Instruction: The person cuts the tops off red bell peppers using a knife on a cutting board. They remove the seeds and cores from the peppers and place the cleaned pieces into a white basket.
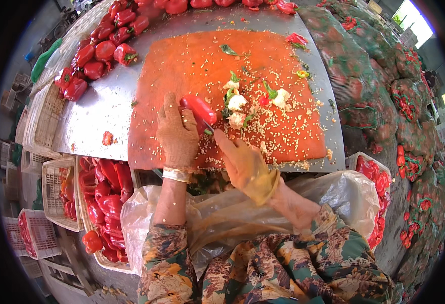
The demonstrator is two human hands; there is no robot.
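Observation:
My left hand (177, 133), in an orange-brown knit glove, presses a red bell pepper (199, 109) against the orange mat (177, 64). In a yellowish glove, my right hand (245, 167) grips a knife (209, 126) whose blade meets the pepper's near end. A bit of green shows by the blade. The handle is mostly hidden in my fist. Just right of the pepper lie cut pepper cores with green stems (237, 102), and another core (280, 98) sits farther right. Loose pale seeds are scattered across the mat.
Whole red peppers (104, 51) are heaped along the metal table's (93, 117) far left. Below its front edge stands a crate of red peppers (108, 205); a second crate (374, 171) is at right. Clear plastic sheeting (215, 216) covers my lap. Stuffed mesh sacks (351, 72) line the right side.

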